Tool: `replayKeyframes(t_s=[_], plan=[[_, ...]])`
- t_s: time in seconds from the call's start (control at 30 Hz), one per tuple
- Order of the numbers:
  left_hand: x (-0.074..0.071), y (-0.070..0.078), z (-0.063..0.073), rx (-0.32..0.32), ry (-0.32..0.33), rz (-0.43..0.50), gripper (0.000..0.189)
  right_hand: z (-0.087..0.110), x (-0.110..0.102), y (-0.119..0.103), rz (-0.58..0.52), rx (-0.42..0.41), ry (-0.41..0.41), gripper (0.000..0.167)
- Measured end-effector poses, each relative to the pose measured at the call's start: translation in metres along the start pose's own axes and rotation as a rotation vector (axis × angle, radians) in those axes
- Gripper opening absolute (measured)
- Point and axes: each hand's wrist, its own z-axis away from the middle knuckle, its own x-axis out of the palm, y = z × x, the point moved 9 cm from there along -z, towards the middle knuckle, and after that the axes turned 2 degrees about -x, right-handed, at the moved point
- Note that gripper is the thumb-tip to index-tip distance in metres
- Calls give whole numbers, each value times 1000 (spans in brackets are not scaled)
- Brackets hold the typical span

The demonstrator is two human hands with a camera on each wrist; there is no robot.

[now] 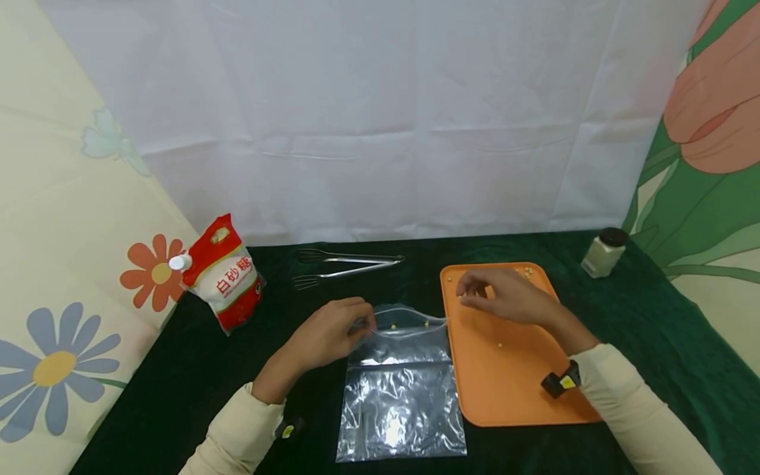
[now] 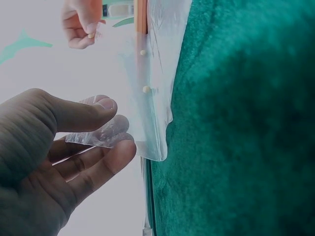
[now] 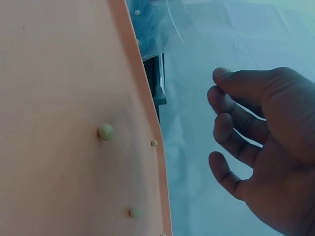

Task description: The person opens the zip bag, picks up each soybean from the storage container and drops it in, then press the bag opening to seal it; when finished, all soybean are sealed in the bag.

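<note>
My left hand [image 1: 335,333] pinches the left corner of the mouth of a clear zip-top bag [image 1: 404,396], which lies flat on the dark green cloth. Its mouth gapes slightly, and a few soybeans [image 2: 146,89] show just inside. Over the far left part of an orange tray [image 1: 493,389], my right hand [image 1: 505,293] has thumb and forefinger together, with a small pale soybean [image 2: 91,36] at their tips in the left wrist view. More soybeans [image 3: 106,132] lie scattered on the tray. In the right wrist view, the fingertips hide what they hold.
A red and white sugar bag [image 1: 228,277] with a white cap stands at the left. Behind the zip-top bag lie metal tongs [image 1: 356,260]. A dark-lidded jar [image 1: 604,253] stands at the far right. White cloth [image 1: 386,132] hangs along the back.
</note>
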Motion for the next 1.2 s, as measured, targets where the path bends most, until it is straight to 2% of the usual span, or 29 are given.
replayKeyframes(t_s=[0.27,0.57,0.77,1.2], plan=[[-1,1,1,8,2,10,19,-7,5,-15,-55,-127,50,11],[0,1,-1,12,2,5,17,-13,15,-27,-86,-206,114,8],[-1,1,0,6,-2,6,18,-15,21,-31,-65,-198,168,11],[0,2,-1,-11,-4,9,18,-14,35,-41,-26,-243,150,16]])
